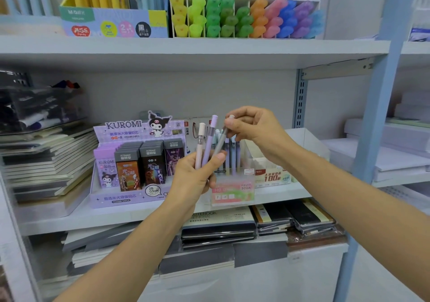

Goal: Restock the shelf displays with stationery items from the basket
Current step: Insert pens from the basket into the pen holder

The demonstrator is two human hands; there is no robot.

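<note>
1. Shop shelving fills the view, white boards on blue uprights. The middle shelf (111,220) carries the displays being restocked. No basket is in view.
2. On that shelf a purple Kuromi display (130,162) stands just beside a pink Fruit Soda box (232,193), where standing tubes (232,155) sit upright in rows.
3. The left hand (195,178) hovers in front of that box. Its fingers and thumb are curled round the lower ends of three slim tubes that fan upward.
4. The right hand (253,127) reaches in from above, thumb and fingertips pinched on the cap end of the grey tube (220,144).
5. The purple tube (210,136) and the peach tube (200,143) are held by the left hand alone.
6. Judged from this, the step is feeding the tubes into the box one at a time.
   - Ease the left grip only enough to free the grey one, so the other two do not slip.
   - Draw it straight up and lower it upright into a free slot.
   - Keep the wrist clear of the tubes already standing.
</note>
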